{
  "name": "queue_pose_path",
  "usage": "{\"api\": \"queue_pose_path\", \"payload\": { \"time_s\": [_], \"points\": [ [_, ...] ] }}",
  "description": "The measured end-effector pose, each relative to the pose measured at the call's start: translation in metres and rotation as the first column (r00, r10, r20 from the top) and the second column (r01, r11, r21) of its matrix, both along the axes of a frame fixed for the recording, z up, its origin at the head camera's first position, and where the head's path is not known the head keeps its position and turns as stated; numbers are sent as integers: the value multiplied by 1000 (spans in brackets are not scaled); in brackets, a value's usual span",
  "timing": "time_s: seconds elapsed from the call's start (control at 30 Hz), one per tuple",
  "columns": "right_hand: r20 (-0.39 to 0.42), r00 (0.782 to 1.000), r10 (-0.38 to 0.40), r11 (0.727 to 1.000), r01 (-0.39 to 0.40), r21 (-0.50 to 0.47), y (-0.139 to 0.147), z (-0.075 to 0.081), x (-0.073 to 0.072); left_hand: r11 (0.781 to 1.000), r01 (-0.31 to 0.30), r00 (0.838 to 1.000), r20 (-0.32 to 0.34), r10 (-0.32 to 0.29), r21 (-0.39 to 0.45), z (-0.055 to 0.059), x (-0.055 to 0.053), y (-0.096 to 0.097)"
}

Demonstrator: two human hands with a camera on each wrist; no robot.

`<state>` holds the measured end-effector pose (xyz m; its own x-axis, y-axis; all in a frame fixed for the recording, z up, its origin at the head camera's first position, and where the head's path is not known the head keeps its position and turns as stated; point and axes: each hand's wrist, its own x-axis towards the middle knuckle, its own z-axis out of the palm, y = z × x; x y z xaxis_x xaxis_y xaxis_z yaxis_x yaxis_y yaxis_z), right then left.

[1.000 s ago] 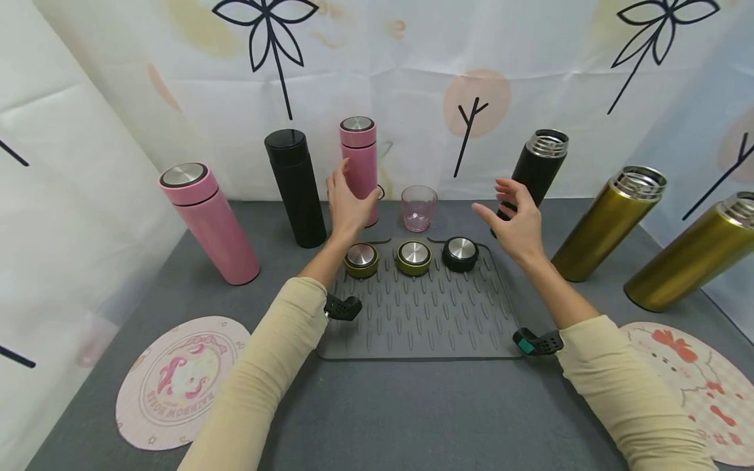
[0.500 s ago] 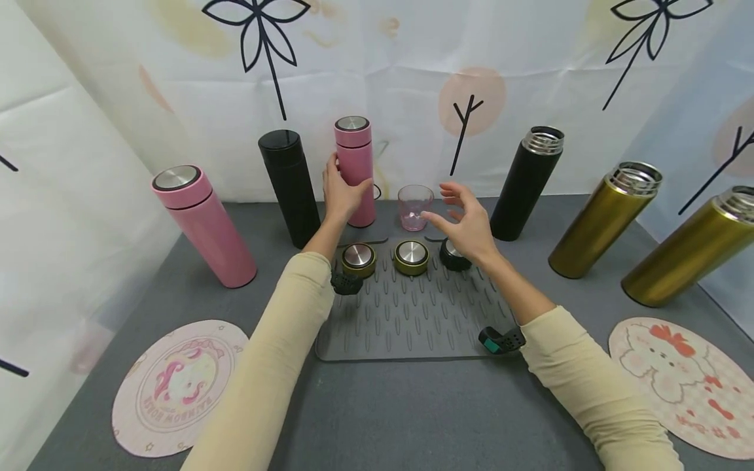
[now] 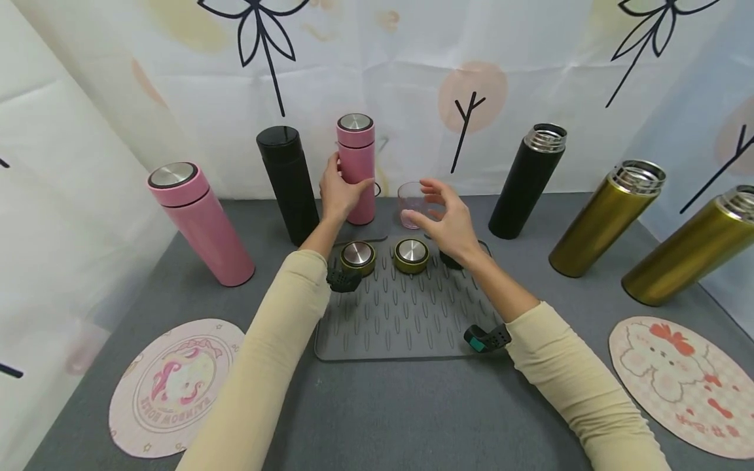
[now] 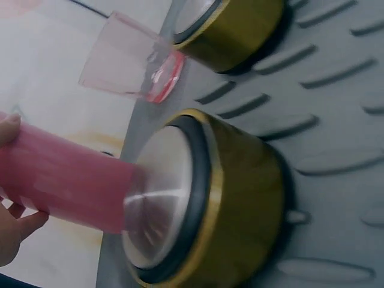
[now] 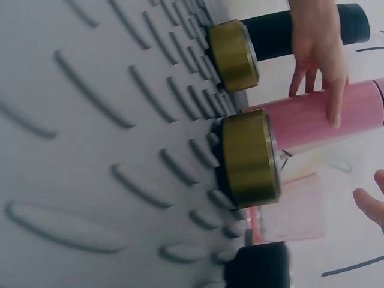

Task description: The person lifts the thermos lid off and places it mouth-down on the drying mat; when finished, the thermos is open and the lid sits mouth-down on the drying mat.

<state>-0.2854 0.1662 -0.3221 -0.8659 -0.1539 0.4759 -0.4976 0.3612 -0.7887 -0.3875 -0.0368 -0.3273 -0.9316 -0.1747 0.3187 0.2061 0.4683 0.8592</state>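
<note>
My left hand (image 3: 338, 196) grips the slim pink thermos (image 3: 358, 162) at the back, thumb and fingers around its body. This thermos is upright with its steel-topped lid on. In the left wrist view the fingers wrap the pink body (image 4: 66, 180). My right hand (image 3: 449, 221) is empty, its fingers and thumb spread apart and bent a little, overlapping the clear pink glass (image 3: 406, 197) in the head view. Below the hands, two gold lids (image 3: 357, 257) and a black lid (image 5: 259, 267) stand on the grey ridged mat; the right hand mostly covers the black one in the head view.
A wider pink thermos (image 3: 200, 226) and a capped black thermos (image 3: 287, 186) stand at left. On the right are an uncapped black thermos (image 3: 526, 183) and two uncapped gold ones (image 3: 603, 222). Round placemats (image 3: 177, 389) lie at both sides of the grey ridged mat (image 3: 406, 327).
My right hand has moved left from beside the uncapped black thermos to the glass. The left hand has settled around the slim pink thermos, which stays at the same spot.
</note>
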Motion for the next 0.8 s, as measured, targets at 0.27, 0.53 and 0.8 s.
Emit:
{"api": "queue_pose_path", "payload": {
  "time_s": [0.27,0.53,0.8],
  "points": [
    [-13,1000,5,999,-6,-38,-8,40,21,979,111,977,-160,-140,-173,4,15,5],
    [1,1000,-20,996,20,-91,-6,50,23,917,143,925,-280,-258,-372,8,30,11],
    [27,996,-89,993,90,-77,7,42,12,879,141,912,-285,-294,-455,14,55,15]
  ]
}}
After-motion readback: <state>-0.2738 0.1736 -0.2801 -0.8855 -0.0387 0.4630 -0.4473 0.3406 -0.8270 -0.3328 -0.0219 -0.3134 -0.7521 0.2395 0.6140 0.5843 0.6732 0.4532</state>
